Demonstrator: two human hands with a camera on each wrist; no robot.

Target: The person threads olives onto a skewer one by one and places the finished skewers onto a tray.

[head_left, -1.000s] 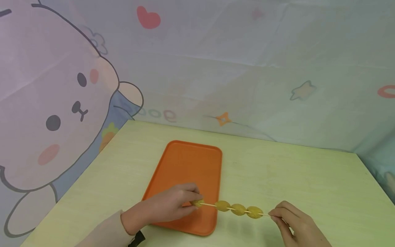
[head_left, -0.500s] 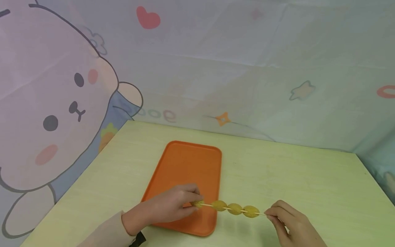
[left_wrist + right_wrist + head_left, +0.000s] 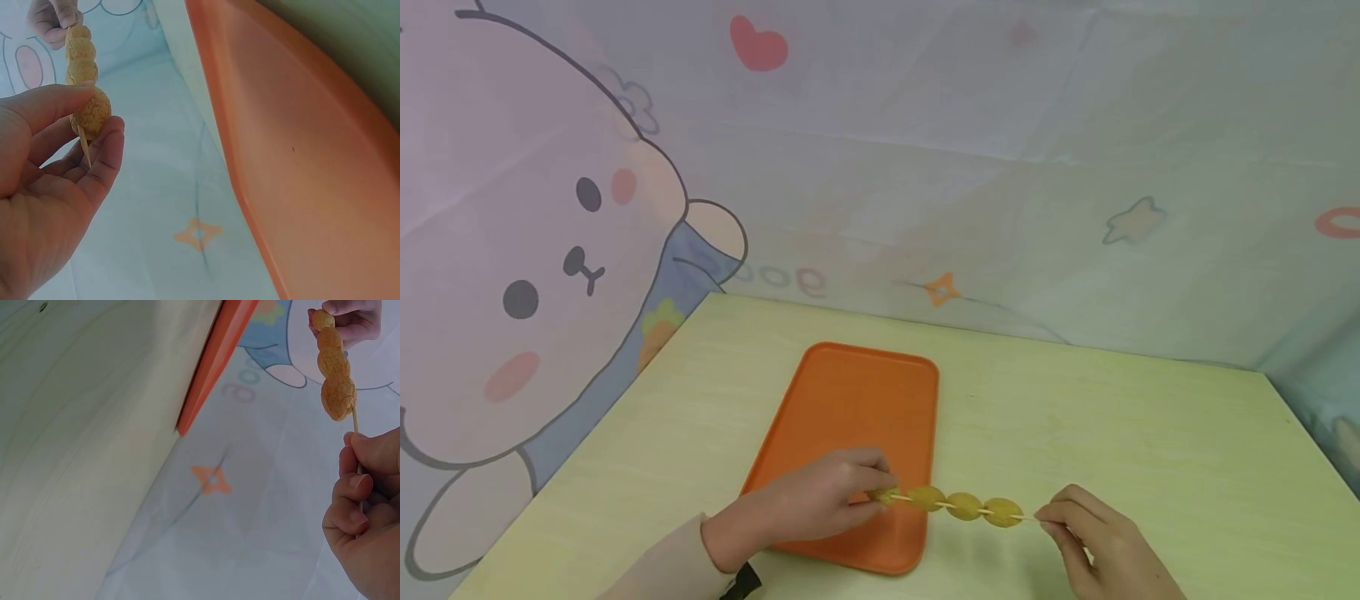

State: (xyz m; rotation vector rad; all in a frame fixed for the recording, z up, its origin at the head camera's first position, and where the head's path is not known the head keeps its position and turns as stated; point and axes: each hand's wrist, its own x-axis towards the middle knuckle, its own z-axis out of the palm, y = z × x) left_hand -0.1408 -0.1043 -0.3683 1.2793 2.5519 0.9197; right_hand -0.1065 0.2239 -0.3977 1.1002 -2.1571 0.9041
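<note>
Between both hands, above the table, runs a thin wooden skewer (image 3: 1028, 518) threaded through several golden-brown, crinkled oval puff balls (image 3: 964, 506). My left hand (image 3: 835, 493) pinches the leftmost puff ball (image 3: 94, 114) between thumb and fingers, over the orange tray. In the left wrist view the skewer's pointed tip (image 3: 84, 147) sticks out past that ball. My right hand (image 3: 1101, 537) pinches the bare end of the skewer, its fingers curled around it in the right wrist view. A short gap separates the pinched ball from the others, and part of it is hidden by my fingers.
An orange rectangular tray (image 3: 857, 400) lies on the pale yellow-green table (image 3: 1075, 417), partly under my left hand. Behind the table hangs a printed backdrop (image 3: 925, 167) with a cartoon bear. A dark strap (image 3: 742, 582) shows by my left sleeve.
My right hand has moved slightly left with the skewer and its balls. The gap between the ball in my left hand and the others has narrowed. My left hand has hardly moved.
</note>
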